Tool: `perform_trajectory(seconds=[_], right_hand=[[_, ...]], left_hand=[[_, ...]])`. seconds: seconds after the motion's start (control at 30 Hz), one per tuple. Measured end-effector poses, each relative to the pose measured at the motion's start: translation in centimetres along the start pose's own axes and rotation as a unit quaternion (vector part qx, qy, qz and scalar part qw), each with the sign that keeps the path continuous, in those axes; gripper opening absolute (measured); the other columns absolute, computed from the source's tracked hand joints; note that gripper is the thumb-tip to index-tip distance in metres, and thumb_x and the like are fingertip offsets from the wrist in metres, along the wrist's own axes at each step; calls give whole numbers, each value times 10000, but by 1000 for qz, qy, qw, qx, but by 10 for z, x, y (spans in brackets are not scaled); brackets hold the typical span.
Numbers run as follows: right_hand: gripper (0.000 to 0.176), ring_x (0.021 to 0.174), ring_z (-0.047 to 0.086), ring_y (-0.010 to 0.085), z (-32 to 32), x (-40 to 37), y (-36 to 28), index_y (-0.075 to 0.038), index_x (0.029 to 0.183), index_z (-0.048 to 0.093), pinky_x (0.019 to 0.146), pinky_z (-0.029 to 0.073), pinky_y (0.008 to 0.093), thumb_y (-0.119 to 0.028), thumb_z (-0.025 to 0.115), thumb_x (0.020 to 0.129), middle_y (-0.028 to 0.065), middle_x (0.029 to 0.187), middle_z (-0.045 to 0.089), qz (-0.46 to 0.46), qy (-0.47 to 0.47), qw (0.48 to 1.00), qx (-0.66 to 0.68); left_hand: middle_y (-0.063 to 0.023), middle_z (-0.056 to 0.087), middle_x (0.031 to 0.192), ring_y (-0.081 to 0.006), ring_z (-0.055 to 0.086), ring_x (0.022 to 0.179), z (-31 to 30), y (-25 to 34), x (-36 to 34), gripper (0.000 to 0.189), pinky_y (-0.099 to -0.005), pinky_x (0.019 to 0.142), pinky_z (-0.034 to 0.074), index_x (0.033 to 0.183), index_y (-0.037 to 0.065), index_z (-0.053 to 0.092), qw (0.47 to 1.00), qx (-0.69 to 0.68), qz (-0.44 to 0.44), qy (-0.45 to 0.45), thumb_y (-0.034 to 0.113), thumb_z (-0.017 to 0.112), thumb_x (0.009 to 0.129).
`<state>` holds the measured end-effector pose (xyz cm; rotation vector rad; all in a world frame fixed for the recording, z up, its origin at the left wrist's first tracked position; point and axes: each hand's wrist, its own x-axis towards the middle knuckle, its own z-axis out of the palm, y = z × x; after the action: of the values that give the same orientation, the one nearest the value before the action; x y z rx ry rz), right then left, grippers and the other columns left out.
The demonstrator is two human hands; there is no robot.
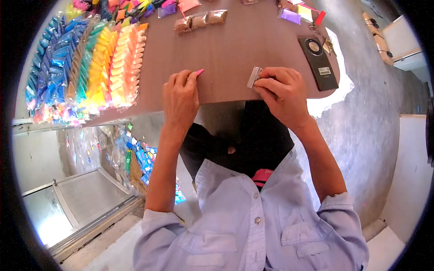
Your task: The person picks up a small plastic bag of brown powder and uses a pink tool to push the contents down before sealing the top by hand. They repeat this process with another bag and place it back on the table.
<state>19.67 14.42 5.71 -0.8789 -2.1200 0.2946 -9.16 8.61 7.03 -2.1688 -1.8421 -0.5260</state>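
My left hand (181,95) is over the front part of the brown table (217,54), its fingers bent and drawn together. A small, pointed, bright pink piece (200,72) sticks out at its fingertips; its kind is too small to make out. A little to the right, my right hand (282,90) pinches a small clear plastic bag (254,77) between thumb and fingers. The bag is tilted, and its lower right part is hidden by the fingers. Beyond both hands lies a row of small packets with brown contents (199,21).
Rows of colourful packets (97,63) cover the table's left side. A dark phone (318,63) lies at the right edge, near keys (328,45) and a purple packet (290,16). Blue packets (144,160) and a metal-framed panel (86,198) are lower left.
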Motion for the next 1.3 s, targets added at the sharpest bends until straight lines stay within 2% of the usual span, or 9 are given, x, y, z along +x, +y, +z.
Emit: perform_trajectory(seconds=[0.1,0.17,0.23,0.47,0.6,0.8,1.0,1.1,1.3], right_hand=[[89,997,724,262,-1,-2,-7,-117,910,797,929,530,449,-140,846,840,9,1052,761,7,26,1000,14],[108,972,729,263,1,-3,-14,-117,910,796,896,542,448,-126,857,821,12,1044,758,2,40,999,28],[116,978,727,263,2,-3,-24,-117,910,794,895,542,445,-122,861,816,12,1043,756,3,46,998,32],[152,1038,704,262,3,-19,-37,-107,921,781,885,552,428,-118,879,805,19,1094,736,42,62,995,61],[150,1054,699,276,2,-25,-31,-100,922,780,906,557,424,-103,881,811,36,1112,729,48,67,994,66],[151,1054,695,292,-1,-17,-20,-76,930,775,918,559,421,-99,882,825,59,1128,724,48,81,994,53],[149,1109,681,314,15,1,2,-55,958,780,908,559,420,-156,852,875,85,1136,724,57,104,993,-18],[259,1260,638,331,14,-9,5,-60,1096,781,1017,517,475,-248,819,923,111,1259,716,63,31,997,-39],[563,1496,482,333,10,-35,4,-54,1442,663,1229,310,590,-397,730,1001,142,1541,600,5,-48,991,-121]], left_hand=[[-166,729,1195,-360,706,1049,-9,22,-3,232,-458,896,573,1220,32,749,996,54,27,67,104,706,1004],[-163,742,1145,-283,726,988,-15,51,-5,231,-393,831,576,1210,8,748,988,-136,-46,58,158,722,1036],[-115,754,1004,-176,698,867,-13,79,-7,231,-316,747,549,1155,-2,756,898,-407,-167,-5,209,724,1066],[-11,709,799,-74,616,750,-2,91,-18,267,-259,665,491,993,-4,752,804,-529,-261,-75,225,672,1106],[-6,714,816,-71,610,744,-7,66,-36,240,-254,668,490,1023,5,754,815,-489,-304,-63,217,675,1104],[-57,751,922,-99,644,775,-15,20,-66,128,-273,657,506,1113,24,748,904,-321,-265,100,98,774,1011],[-180,731,1336,-320,760,1036,-25,-26,-107,278,-419,903,594,1181,21,733,975,-82,-189,84,104,830,935],[-214,696,1381,-404,695,1219,-33,-22,-111,335,-478,1039,543,1225,6,723,972,-22,-211,105,168,826,950],[-219,682,1419,-415,664,1273,-38,-8,-83,398,-484,1093,519,1292,2,721,972,-35,-198,118,237,808,983]])
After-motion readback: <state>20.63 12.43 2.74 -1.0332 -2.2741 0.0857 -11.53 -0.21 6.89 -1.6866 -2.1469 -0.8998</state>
